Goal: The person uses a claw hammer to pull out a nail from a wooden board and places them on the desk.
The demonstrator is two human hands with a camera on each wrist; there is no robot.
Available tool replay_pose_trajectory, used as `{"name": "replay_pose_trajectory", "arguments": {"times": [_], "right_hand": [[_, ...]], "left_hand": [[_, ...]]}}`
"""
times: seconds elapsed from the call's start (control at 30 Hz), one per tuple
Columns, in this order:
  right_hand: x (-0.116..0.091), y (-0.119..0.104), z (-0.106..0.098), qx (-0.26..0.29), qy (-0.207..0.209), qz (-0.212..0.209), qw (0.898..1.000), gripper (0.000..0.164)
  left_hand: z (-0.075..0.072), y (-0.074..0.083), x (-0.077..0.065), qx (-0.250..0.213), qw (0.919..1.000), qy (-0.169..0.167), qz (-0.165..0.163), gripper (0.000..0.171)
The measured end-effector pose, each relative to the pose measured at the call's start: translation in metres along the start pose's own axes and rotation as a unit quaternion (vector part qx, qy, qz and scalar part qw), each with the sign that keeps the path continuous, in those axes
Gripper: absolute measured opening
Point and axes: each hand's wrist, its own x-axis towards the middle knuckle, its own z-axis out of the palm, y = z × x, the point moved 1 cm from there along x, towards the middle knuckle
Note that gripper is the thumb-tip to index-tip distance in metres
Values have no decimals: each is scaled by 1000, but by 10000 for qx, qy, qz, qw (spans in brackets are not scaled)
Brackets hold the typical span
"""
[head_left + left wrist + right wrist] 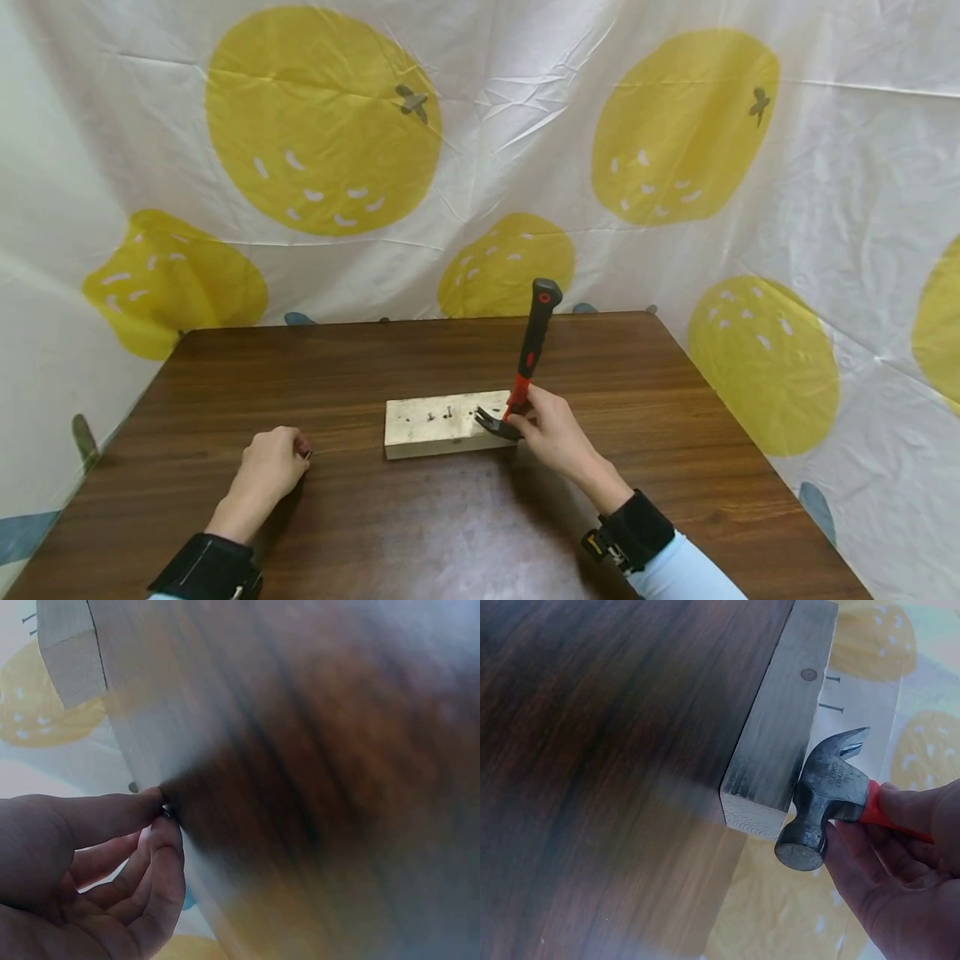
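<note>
My right hand (pixel 558 433) grips a claw hammer (pixel 534 337) low on its red neck, close to the head. The black handle points upward, and the steel head (pixel 829 787) is at the right end of the wooden block (pixel 427 437), claw toward the left. Nails (pixel 831 709) stick up from the block's top face. Left of the block, my left hand (pixel 266 467) is low over the table. Its thumb and forefinger pinch a small, shiny, nail-like metal piece (pixel 166 812), mostly hidden by the fingertips.
The block lies on a dark brown wooden table (pixel 360 533). A white cloth with yellow fruit prints (pixel 510 150) hangs behind the table and along its sides. Black straps (pixel 637 529) wrap both wrists.
</note>
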Motion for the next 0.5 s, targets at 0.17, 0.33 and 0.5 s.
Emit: {"name": "replay_pose_trajectory", "arguments": {"times": [0.17, 0.33, 0.5], "right_hand": [[1, 0, 1, -89, 21, -93, 9999, 20], [4, 1, 1, -152, 17, -122, 9998, 21], [7, 0, 1, -317, 33, -126, 9994, 20]], "left_hand": [[0, -1, -1, -6, 10000, -68, -57, 7], [0, -1, 0, -21, 9999, -91, -82, 8], [1, -2, -2, -28, 10000, -43, -48, 9]]}}
